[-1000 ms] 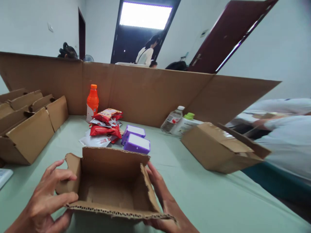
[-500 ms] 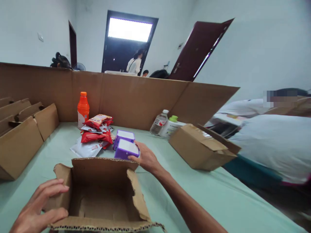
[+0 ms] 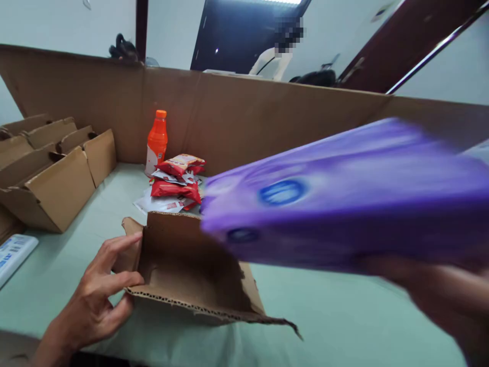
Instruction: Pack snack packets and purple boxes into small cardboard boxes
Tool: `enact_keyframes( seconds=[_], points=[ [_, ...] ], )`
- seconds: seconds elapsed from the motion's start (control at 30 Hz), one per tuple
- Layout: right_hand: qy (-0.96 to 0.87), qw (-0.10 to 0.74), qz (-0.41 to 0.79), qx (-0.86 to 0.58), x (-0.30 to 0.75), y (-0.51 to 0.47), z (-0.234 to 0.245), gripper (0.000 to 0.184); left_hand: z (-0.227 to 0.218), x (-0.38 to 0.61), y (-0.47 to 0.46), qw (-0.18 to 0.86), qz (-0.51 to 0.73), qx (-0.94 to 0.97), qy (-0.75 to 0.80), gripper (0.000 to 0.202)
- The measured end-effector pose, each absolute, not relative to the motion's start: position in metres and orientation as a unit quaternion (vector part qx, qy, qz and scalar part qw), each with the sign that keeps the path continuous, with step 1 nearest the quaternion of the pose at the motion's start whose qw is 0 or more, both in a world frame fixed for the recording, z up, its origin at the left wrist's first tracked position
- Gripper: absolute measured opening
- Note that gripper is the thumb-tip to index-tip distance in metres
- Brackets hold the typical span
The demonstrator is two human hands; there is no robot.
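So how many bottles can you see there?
1: the orange bottle, just behind the red packets. The purple package in the right hand may hide others.
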State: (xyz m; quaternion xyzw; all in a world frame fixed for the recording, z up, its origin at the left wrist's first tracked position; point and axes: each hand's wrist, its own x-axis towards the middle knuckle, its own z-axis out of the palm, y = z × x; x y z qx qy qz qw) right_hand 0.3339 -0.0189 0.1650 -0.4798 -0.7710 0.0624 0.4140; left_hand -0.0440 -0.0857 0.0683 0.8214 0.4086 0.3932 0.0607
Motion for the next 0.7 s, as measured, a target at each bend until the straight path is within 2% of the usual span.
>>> enact_keyframes(
  seconds=[0.1,0.17,0.27,0.33,0.47,0.6,0.7],
  points=[
    [-0.848,0.311,0.078,-0.422,0.276,-0.028,0.169,0.029,0.066,-0.041,-0.088,0.061,0.411,0.809,0.416,0.034],
    [-0.883,0.195,0.089,-0.417,0.241,-0.028,0.162,0.017,0.067,-0.039,-0.09,0.055,0.413,0.81,0.412,0.033],
    [-0.891,0.028,0.093,-0.443,0.204,-0.02,0.147,0.012,0.07,-0.038,-0.092,0.049,0.402,0.817,0.411,0.032],
    [-0.891,-0.04,0.092,-0.442,0.19,-0.014,0.14,0.012,0.072,-0.038,-0.092,0.048,0.397,0.821,0.406,0.032],
    [-0.902,-0.094,0.076,-0.414,0.18,-0.005,0.135,0.022,0.072,-0.04,-0.089,0.041,0.39,0.829,0.399,0.03],
    [-0.903,-0.14,0.093,-0.394,0.182,-0.004,0.133,0.042,0.07,-0.038,-0.088,0.045,0.398,0.827,0.395,0.031],
    [-0.899,-0.146,0.105,-0.4,0.18,-0.004,0.133,0.046,0.069,-0.038,-0.087,0.046,0.399,0.827,0.394,0.031]
  ],
)
